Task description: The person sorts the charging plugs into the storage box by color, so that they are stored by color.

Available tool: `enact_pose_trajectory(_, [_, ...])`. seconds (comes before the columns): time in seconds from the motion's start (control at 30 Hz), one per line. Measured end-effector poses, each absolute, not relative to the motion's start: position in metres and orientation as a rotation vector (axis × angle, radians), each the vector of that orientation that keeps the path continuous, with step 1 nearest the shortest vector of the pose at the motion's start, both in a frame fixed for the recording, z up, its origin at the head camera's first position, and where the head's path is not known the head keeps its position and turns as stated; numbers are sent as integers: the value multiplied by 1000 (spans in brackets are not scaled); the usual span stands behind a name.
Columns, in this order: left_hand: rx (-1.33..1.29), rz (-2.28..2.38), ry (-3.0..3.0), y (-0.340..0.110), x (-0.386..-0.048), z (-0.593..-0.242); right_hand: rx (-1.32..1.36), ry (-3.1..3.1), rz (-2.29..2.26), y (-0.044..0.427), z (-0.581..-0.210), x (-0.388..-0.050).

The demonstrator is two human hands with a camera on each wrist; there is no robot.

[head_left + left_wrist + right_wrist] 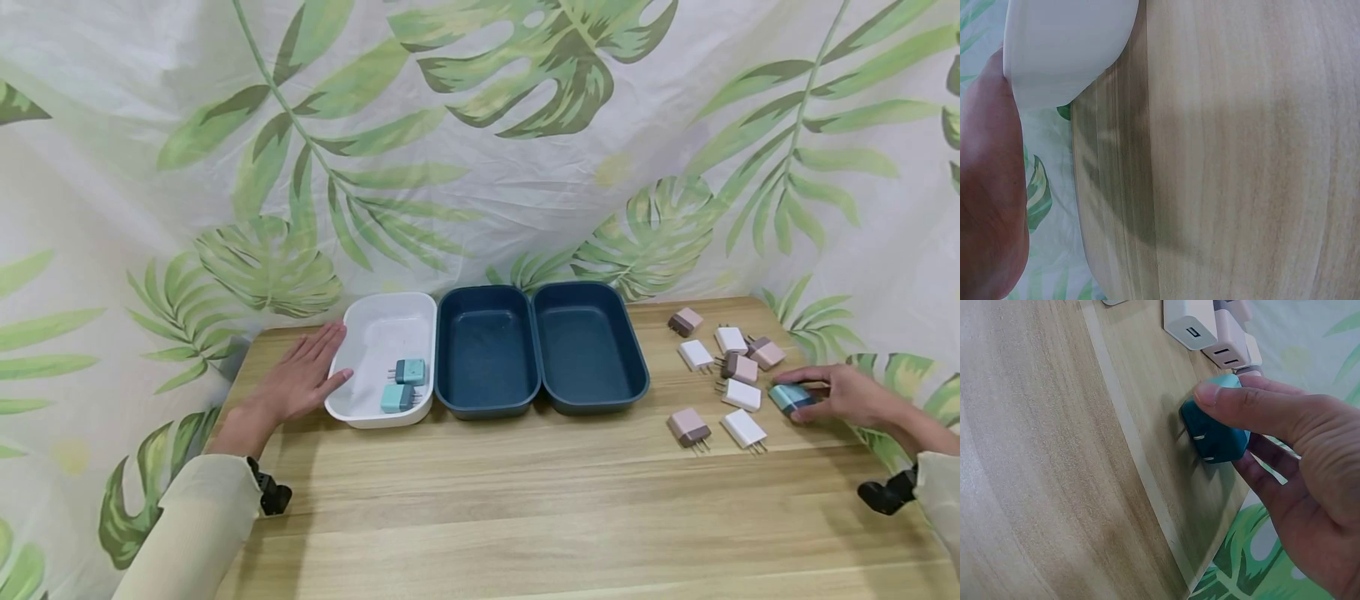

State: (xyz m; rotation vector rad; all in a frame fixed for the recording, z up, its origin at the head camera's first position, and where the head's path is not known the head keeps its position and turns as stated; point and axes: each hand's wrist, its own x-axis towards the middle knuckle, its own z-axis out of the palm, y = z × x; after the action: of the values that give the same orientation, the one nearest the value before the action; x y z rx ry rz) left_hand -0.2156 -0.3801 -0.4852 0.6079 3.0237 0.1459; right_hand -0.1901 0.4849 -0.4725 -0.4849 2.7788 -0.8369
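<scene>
Right wrist view: one teal plug (1227,439), near the right edge of the table (480,517). Held in your right hand (855,396), thumb on one side, fingers on the other, closed to the plug's width; the side pinch seems chosen to keep its bare prongs clear. Whether it touches the table, cannot be told. Just beside it: four white plugs (741,394) and four pink plugs (689,426), loosely scattered, some touching. Well apart, in a row: one white tub (378,419), holding two teal plugs (408,372); two blue tubs (487,411), side by side, likely for easy reach. Your left hand (303,379), fingers straight, gripping nothing, lies against the white tub's left rim, perhaps to steady it. Behind all: one leaf-print cloth (525,192).
</scene>
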Motion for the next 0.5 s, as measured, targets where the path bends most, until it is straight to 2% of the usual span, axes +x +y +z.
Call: enact_pose_trajectory(0.5, [611, 145, 3021, -381, -215, -486, -449, 2764, -761, 482, -473, -189])
